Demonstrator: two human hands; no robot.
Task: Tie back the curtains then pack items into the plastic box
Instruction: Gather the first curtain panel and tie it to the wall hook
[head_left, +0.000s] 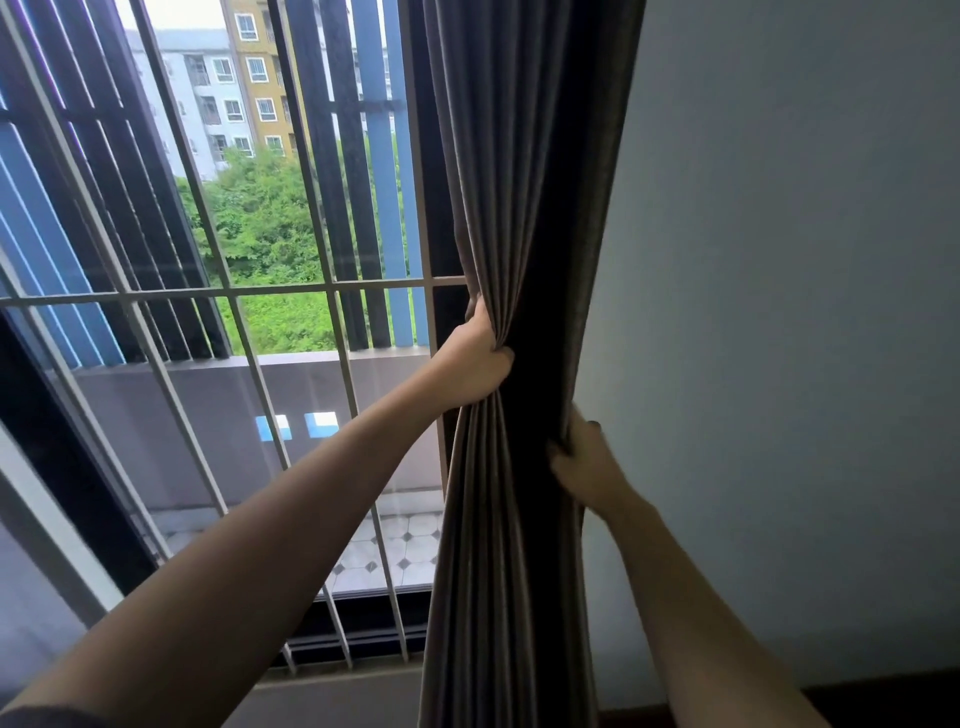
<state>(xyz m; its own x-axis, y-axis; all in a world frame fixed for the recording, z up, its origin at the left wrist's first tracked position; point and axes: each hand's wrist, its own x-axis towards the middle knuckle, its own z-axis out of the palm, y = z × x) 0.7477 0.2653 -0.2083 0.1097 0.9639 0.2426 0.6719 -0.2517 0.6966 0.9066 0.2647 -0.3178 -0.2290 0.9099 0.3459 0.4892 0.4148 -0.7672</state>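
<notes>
A grey-brown curtain (524, 171) hangs in the middle of the head view, drawn into a narrow bunch of folds at its waist. My left hand (475, 358) grips the bunch from the window side, fingers curled into the folds. Lower down, my right hand (584, 460) holds the curtain's right edge, with the thumb on the front and the fingers hidden behind the cloth. No tie-back band and no plastic box are in view.
Left of the curtain is a window with a white metal grille (218, 296); a balcony with a tiled floor (400, 545) lies beyond it. A plain pale wall (779, 312) fills the right side, with a dark skirting (883, 696) at the bottom.
</notes>
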